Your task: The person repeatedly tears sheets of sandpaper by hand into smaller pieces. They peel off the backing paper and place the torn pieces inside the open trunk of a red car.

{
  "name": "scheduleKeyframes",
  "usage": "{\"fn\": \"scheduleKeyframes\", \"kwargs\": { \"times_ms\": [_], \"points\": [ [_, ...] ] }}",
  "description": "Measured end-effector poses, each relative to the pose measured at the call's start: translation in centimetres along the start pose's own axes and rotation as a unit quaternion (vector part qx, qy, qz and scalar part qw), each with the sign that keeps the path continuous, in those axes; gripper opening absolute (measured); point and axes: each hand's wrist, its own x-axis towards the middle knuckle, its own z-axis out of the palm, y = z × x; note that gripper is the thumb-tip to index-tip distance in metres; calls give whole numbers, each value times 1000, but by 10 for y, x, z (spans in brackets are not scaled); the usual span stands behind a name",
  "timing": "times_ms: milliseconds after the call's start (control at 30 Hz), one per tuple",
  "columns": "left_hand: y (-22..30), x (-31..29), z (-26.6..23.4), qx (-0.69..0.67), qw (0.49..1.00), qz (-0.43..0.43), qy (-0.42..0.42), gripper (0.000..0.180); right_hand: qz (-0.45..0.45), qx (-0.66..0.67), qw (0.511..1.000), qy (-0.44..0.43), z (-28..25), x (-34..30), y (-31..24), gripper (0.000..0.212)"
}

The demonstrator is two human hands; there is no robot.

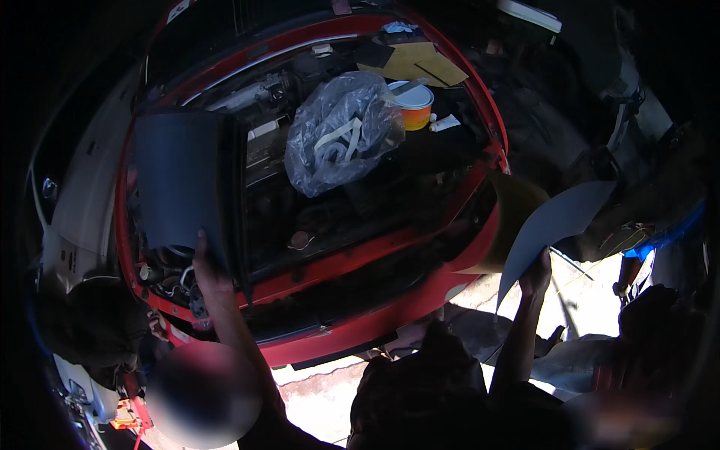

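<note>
My left hand (213,276) is closed on a stack of large dark grey sandpaper sheets (176,180), one finger or the thumb lying against the front. The stack stands up over the left side of a red car's open engine bay. Off the car's right front corner, my right hand (535,276) grips the lower edge of a curved grey sandpaper sheet (559,214). Behind that one a tan-brown sheet (514,214) bends away; whether the same hand holds it I cannot tell. The fingers of my right hand are partly hidden in shadow.
In the engine bay (341,270) lie a clear plastic bag (330,150) with a pale roll, an orange tub (416,112) with a white lid, a white tube (445,123) and tan sheets (420,61). Another person's hand (157,325) is at the left fender. A pale car (94,180) stands left.
</note>
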Motion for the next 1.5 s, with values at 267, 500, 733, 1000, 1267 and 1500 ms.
{"fn": "scheduleKeyframes", "kwargs": {
  "times_ms": [267, 500, 733, 1000, 1267, 1500],
  "points": [
    [-143, 225, 130, 81, 983, 91, 136, 37, 70, 150, 970, 179, -134, -16, 28, 39],
    [-296, 359, 256, 242, 877, 116, 399, 46, 171, 81, 974, 125, -217, 38, -8, 41],
    [-385, 435, 279, 272, 832, 47, 482, 48, 172, -129, 947, 238, -283, 34, -83, 43],
    [-375, 491, 217, 260, 807, -120, 516, 62, 105, -378, 890, 232, -295, 31, -124, 38],
    [-313, 470, 251, 636, 691, -115, 323, 66, 78, 10, 969, 236, -271, 54, -135, 40],
    [-308, 275, 330, 477, 870, 110, 63, 44, 40, -9, 976, 213, -289, 66, -162, 42]
  ]
}}
